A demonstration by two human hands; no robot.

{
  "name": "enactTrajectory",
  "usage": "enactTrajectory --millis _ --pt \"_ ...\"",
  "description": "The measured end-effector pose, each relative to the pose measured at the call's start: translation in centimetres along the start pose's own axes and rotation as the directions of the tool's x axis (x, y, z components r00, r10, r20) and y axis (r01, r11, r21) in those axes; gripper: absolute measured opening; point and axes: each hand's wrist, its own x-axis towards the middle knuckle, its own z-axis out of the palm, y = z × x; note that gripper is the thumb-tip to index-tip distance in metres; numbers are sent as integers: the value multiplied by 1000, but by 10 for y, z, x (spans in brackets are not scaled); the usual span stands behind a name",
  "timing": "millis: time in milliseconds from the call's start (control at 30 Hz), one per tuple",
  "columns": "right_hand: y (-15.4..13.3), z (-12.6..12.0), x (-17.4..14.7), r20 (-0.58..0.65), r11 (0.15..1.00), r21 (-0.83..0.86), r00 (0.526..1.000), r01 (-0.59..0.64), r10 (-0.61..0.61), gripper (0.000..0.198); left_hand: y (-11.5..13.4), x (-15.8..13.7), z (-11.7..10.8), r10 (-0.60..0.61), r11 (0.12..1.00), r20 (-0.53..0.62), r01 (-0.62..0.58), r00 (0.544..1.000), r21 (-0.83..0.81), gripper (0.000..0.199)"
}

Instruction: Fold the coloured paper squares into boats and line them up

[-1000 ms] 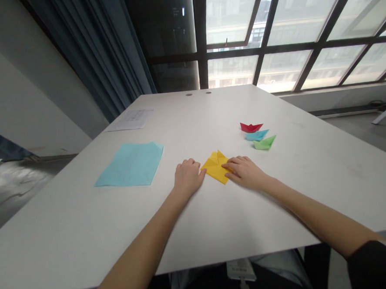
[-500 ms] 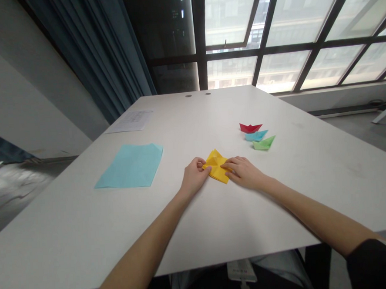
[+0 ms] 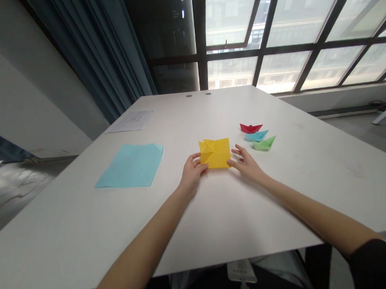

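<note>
A yellow folded paper (image 3: 215, 154) is held up a little from the table, a roughly rectangular shape with creases and a folded flap at its upper left. My left hand (image 3: 192, 173) grips its left edge, thumb in front and fingers behind. At the lower right corner, the thumb of my right hand (image 3: 246, 164) touches the paper while the other fingers are spread away from it. Behind my right hand, a red paper boat (image 3: 251, 128), a blue paper boat (image 3: 256, 136) and a green paper boat (image 3: 264, 144) lie close together.
Light blue paper sheets (image 3: 131, 165) lie on the white table (image 3: 198, 231) to the left of my hands. Farther back on the left is a printed sheet (image 3: 132, 121). Windows and a blue curtain stand beyond the table.
The yellow paper has turned from a diamond-like position to a level rectangle and is raised more upright. My right hand's fingers have come off its face and spread apart.
</note>
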Motion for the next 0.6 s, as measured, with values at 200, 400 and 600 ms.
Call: enactTrajectory --millis 200,400,600 --pt "-11 5 -3 197 827 526 974 -199 108 54 -2 -1 2 6 999 54 -8 999 36 44" --pt "-14 -1 -2 -11 854 520 999 -28 39 28 -4 -1 1 33 996 23 -34 999 83 43" --pt "-12 -22 -1 -228 910 -266 896 319 -381 21 -9 7 -4 173 960 -70 -152 982 237 35"
